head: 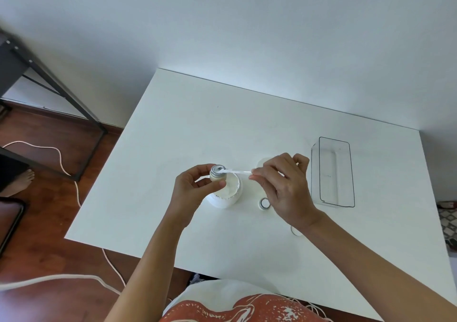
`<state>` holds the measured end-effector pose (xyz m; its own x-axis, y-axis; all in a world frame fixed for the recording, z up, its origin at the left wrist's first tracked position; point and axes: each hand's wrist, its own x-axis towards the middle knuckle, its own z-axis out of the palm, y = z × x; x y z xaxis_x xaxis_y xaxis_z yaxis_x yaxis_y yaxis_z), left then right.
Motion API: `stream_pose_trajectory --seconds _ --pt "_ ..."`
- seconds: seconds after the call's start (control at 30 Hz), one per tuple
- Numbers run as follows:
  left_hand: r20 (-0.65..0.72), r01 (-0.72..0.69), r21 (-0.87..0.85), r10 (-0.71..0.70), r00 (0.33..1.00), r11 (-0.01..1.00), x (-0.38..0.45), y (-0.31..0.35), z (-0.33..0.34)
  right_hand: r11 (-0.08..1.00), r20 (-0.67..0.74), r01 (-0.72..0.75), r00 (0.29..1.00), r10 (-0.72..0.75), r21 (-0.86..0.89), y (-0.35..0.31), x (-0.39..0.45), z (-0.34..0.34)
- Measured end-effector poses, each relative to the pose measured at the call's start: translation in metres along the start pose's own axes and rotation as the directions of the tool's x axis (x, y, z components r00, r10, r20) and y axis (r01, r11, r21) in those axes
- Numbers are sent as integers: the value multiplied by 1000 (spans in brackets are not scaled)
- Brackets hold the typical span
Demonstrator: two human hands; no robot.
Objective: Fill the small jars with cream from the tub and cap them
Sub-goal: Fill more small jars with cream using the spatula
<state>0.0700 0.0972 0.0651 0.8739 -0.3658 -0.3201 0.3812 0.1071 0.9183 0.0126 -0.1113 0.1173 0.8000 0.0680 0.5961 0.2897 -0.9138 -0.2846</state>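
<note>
Nearest the worktop's [173, 136] front edge, a small ring-shaped cap [295, 231] lies half hidden under the right wrist; a second jar [264, 203], open, stands a little farther in, just right of the tub, probably waiting its turn. The tub [228, 193], lid off and cream showing, sits mid-worktop. Left hand [195, 188] grips a small jar [218, 172] by its sides, fingers curled round it, directly over the tub's mouth, presumably so drips fall back in. Right hand [279, 181] pinches a thin white spatula [238, 172], held almost level, tip at the jar mouth: filling under way, capping not yet done. Behind that hand, a pale round object [262, 162], possibly the tub lid. Toward the far right corner, a clear bin [332, 172] stands apart.
</note>
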Motion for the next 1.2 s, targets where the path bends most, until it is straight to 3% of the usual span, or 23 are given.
stream_pose_trajectory --seconds 0.13,0.2,0.27,0.43,0.53,0.63,0.73,0.93,1.07,1.2 --pt "-18 -7 -3 7 1000 1000 0 -3 -6 928 26 -334 942 335 165 3 1 5" --pt "-28 -10 -8 10 1000 1000 0 -4 -9 890 118 -435 899 421 140 4 0 13" --pt "-35 -11 -15 11 999 1000 0 -5 -10 910 217 -415 890 401 17 5 -2 24" --pt "-41 -6 -49 4 999 999 -2 -7 -15 950 414 -167 870 267 -262 -4 2 55" --pt "-37 4 -56 -6 999 998 -5 -6 -16 953 540 -82 808 234 -291 -6 4 73" --pt "-35 4 -51 -5 999 999 -7 -3 -17 964 639 -95 731 238 -250 -9 3 81" --pt "-34 -6 -58 4 999 998 -10 -1 -18 941 635 -256 695 338 -221 -10 3 79" --pt "-17 -14 -66 13 1000 998 -9 -5 -22 726 584 -663 521 623 -183 6 9 57" --pt "6 -5 -81 5 1000 997 -8 -7 -21 578 596 -796 379 708 -180 15 14 40" --pt "9 -2 -126 4 1000 992 -8 -5 -17 439 621 -898 330 711 -25 20 19 22"
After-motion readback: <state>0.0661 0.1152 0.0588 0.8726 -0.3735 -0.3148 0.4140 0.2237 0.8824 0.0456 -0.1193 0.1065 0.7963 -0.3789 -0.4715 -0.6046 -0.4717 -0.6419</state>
